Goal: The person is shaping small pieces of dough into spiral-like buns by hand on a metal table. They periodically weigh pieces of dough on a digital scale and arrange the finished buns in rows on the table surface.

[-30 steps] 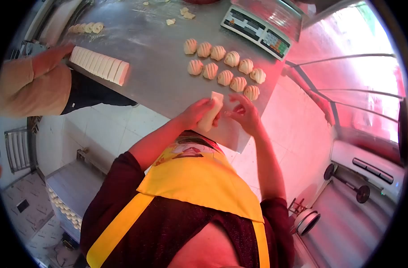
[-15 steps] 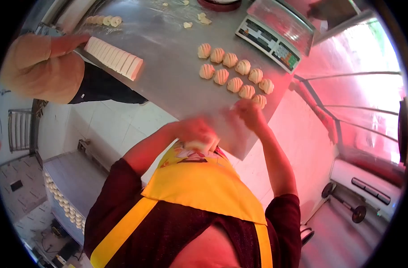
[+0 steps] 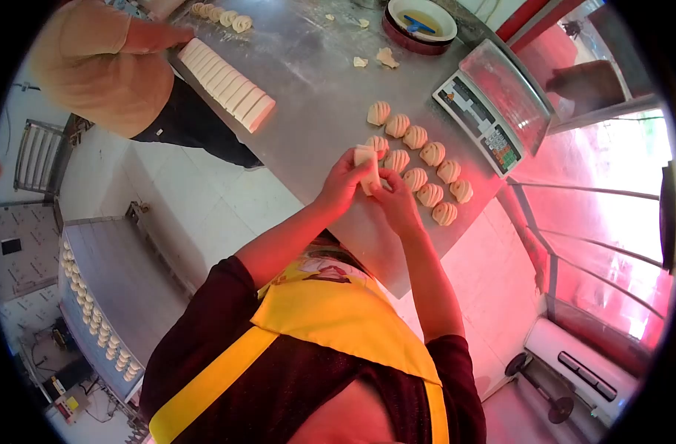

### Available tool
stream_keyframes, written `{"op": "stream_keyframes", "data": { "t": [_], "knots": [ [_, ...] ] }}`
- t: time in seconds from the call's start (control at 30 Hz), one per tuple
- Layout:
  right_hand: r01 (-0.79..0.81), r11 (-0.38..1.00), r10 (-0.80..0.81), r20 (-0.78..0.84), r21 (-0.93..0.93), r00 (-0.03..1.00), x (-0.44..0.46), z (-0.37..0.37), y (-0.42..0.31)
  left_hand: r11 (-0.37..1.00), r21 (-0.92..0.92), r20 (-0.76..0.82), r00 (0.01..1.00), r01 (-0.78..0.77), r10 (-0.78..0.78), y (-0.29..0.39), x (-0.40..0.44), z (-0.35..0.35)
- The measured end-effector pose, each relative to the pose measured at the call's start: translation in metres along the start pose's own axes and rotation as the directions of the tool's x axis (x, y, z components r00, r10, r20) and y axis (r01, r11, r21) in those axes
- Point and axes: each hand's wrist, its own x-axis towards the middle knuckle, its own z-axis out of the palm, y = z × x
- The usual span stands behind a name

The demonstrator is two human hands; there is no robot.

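Observation:
My left hand is closed on a pale, layered piece of dough, which stands upright between my two hands. My right hand pinches the same piece near its lower end. Both hands hover over the near part of the metal table. Just beyond them lie two rows of ridged, shaped buns, and the dough hides part of the bun behind it.
A digital scale stands right of the buns. Behind it sits a bowl with a blue tool. A co-worker at left is beside a sliced dough log. Dough scraps lie farther back. A lower-left tray bears several buns.
My left hand has moved up and away from the apron; my right hand has drawn in from the near end of the rows. Both now hold the dough piece together. The view has shifted.

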Motion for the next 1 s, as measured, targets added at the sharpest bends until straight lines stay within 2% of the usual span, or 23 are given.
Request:
{"op": "stream_keyframes", "data": {
  "t": [0.03, 0.07, 0.13, 0.17, 0.2, 0.27, 0.33, 0.37, 0.43, 0.47, 0.5, 0.53, 0.57, 0.6, 0.67, 0.7, 0.77, 0.83, 0.87, 0.97, 1.0],
  "knots": [
    [-0.032, 0.999, 0.032, -0.019, -0.019, 0.999, -0.002, -0.004, -0.001, 0.987, 0.153, 0.029, 0.999, -0.042, 0.038, -0.002, 0.003, -0.001],
    [-0.061, 0.997, 0.059, -0.041, -0.036, 0.997, -0.003, -0.012, -0.004, 0.899, 0.427, 0.031, 0.995, -0.094, 0.09, 0.0, 0.005, -0.006],
    [-0.072, 0.992, 0.066, -0.07, -0.101, 0.995, -0.008, -0.024, -0.013, 0.899, 0.433, -0.028, 0.998, 0.062, -0.056, 0.003, 0.01, -0.009],
    [0.096, 0.958, -0.127, -0.1, -0.27, 0.987, -0.015, -0.024, -0.014, 0.89, 0.433, -0.057, 0.99, 0.142, -0.13, 0.002, 0.011, -0.009],
    [0.244, 0.866, -0.313, -0.094, -0.436, 0.945, -0.026, -0.018, -0.021, 0.908, 0.37, -0.066, 0.981, 0.196, -0.185, 0.0, 0.011, -0.009],
    [0.412, 0.537, -0.559, 0.056, -0.736, 0.828, -0.033, -0.02, -0.025, 0.925, 0.238, -0.071, 0.956, 0.295, -0.286, -0.003, 0.013, -0.007],
    [0.433, 0.099, -0.603, 0.292, -0.896, 0.742, -0.039, -0.031, -0.02, 0.885, 0.167, -0.013, 0.898, 0.435, -0.44, -0.009, 0.012, -0.008],
    [0.429, 0.093, -0.6, 0.293, -0.898, 0.744, -0.041, -0.035, -0.018, 0.856, 0.136, 0.02, 0.862, 0.499, -0.506, -0.013, 0.012, -0.008],
    [0.423, 0.082, -0.589, 0.298, -0.902, 0.751, -0.044, -0.041, -0.013, 0.861, 0.373, -0.014, 0.93, 0.345, -0.366, -0.027, 0.01, -0.013],
    [0.286, 0.494, -0.442, 0.046, -0.821, 0.896, -0.044, -0.044, 0.001, 0.833, 0.487, -0.013, 0.956, 0.262, -0.293, -0.035, 0.008, -0.016],
    [0.068, 0.803, -0.184, -0.139, -0.592, 0.973, -0.046, -0.04, 0.011, 0.695, 0.714, 0.134, 0.991, -0.087, -0.013, -0.041, 0.004, -0.016],
    [-0.18, 0.947, 0.123, -0.219, -0.265, 0.968, -0.046, -0.04, 0.018, 0.411, 0.814, 0.35, 0.911, -0.411, 0.22, -0.048, 0.001, -0.015],
    [-0.17, 0.982, 0.151, -0.205, -0.082, 0.967, -0.05, -0.042, 0.023, 0.032, 0.769, 0.588, 0.727, -0.638, 0.355, -0.053, 0.0, -0.014],
    [-0.165, 0.981, 0.182, -0.184, 0.106, 0.966, -0.063, -0.03, 0.011, 0.203, 0.833, 0.438, 0.837, -0.515, 0.327, -0.053, -0.005, -0.01],
    [-0.031, 0.999, 0.035, -0.1, 0.045, 0.994, -0.078, -0.027, 0.01, 0.496, 0.845, 0.13, 0.976, -0.201, 0.174, -0.048, -0.015, -0.001],
    [0.117, 0.972, -0.117, 0.011, -0.202, 0.993, -0.082, -0.034, 0.011, 0.556, 0.822, 0.12, 0.992, -0.125, 0.047, -0.05, -0.015, -0.003],
    [0.236, 0.846, -0.205, 0.117, -0.478, 0.972, -0.086, -0.039, 0.01, 0.637, 0.77, 0.124, 0.971, 0.037, -0.206, -0.05, -0.007, -0.01],
    [0.136, 0.8, -0.142, 0.035, -0.585, 0.989, -0.092, -0.037, 0.0, 0.588, 0.804, 0.117, 0.947, 0.085, -0.298, -0.05, -0.008, -0.006],
    [0.089, 0.84, -0.132, -0.042, -0.536, 0.99, -0.092, -0.038, 0.001, 0.562, 0.82, 0.112, 0.933, 0.108, -0.342, -0.05, -0.009, -0.004],
    [-0.034, 0.935, -0.062, -0.257, -0.354, 0.964, -0.08, -0.048, 0.012, 0.437, 0.838, 0.433, 0.886, -0.327, -0.167, -0.092, -0.019, -0.014],
    [-0.059, 0.955, -0.038, -0.317, -0.29, 0.948, -0.07, -0.057, 0.02, 0.376, 0.828, 0.492, 0.861, -0.417, -0.128, -0.093, -0.026, -0.011]
  ]
}}
